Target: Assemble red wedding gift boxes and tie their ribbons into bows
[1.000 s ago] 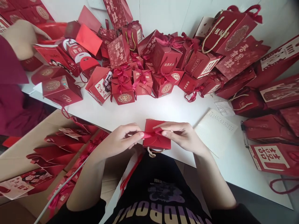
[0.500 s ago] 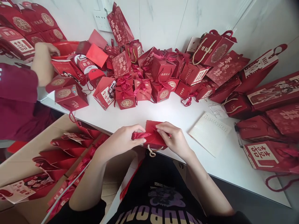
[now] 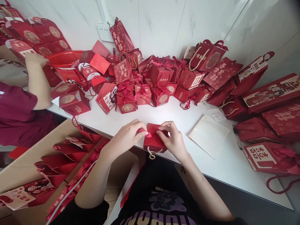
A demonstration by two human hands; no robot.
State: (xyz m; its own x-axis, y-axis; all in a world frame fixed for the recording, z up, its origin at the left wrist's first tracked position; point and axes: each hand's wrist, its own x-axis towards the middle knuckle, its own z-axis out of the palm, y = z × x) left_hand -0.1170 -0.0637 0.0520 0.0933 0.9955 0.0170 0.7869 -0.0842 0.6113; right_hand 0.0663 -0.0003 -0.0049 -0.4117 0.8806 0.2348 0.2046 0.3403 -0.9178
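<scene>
A small red gift box with a gold cord handle sits at the near edge of the white table. Across its top runs a red ribbon. My left hand pinches the ribbon at the box's left top corner. My right hand pinches the ribbon over the box's top right. Both hands are closed on the ribbon and rest against the box.
Many red gift boxes and red bags crowd the table's back and right. A white sheet of paper lies right of my hands. Another person in a dark red sleeve reaches among boxes at the left. Flat red bags lie in a carton below.
My hands have drawn closer together over the box top, gathering the ribbon that was stretched out to the left. The view tilted up a little. The other person's arm moved up and left.
</scene>
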